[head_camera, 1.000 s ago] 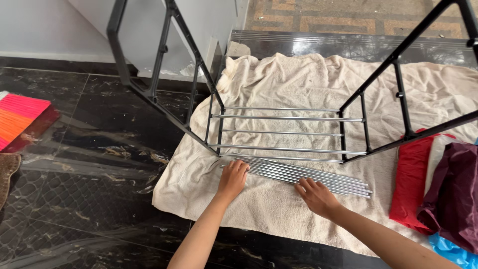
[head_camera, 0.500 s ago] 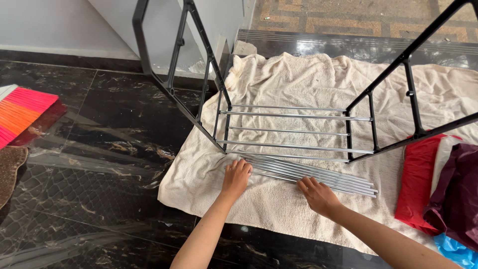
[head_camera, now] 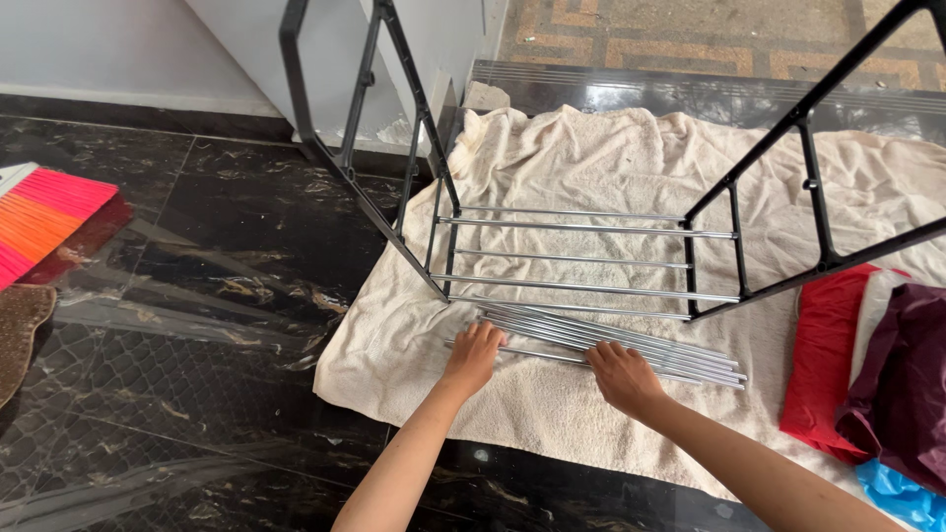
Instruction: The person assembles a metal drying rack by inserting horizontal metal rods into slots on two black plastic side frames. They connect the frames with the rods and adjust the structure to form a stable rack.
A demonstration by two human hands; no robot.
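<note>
While both hands rest on them, the loose metal rods (head_camera: pixel 631 345) lie in a bundle just below the middle of the frame, on a cream towel (head_camera: pixel 611 148). Their long axis runs left to right, dipping slightly toward the right, with the right ends fanned out near the red fabric. The left hand (head_camera: pixel 473 357) lies palm down on the bundle's left end, fingers together and curled over the rods. The right hand (head_camera: pixel 623 376) lies palm down further right, fingers close together and flat on the rods; whether either hand truly grips one cannot be told.

Just above the bundle stands a rack (head_camera: pixel 586 256): two black side frames rising toward the upper corners, joined by five silver crossbars parallel to the loose rods.

At the right edge lie a red folded cloth (head_camera: pixel 823 365), a maroon cloth (head_camera: pixel 902 384) and a blue scrap (head_camera: pixel 902 493). At the left edge sit a pink-and-orange striped item (head_camera: pixel 39 217) and a brown mat (head_camera: pixel 18 330).

The towel covers a glossy black marble floor (head_camera: pixel 197 325); a white wall (head_camera: pixel 108 49) fills the upper left, and a patterned tan floor (head_camera: pixel 690 30) the top.
</note>
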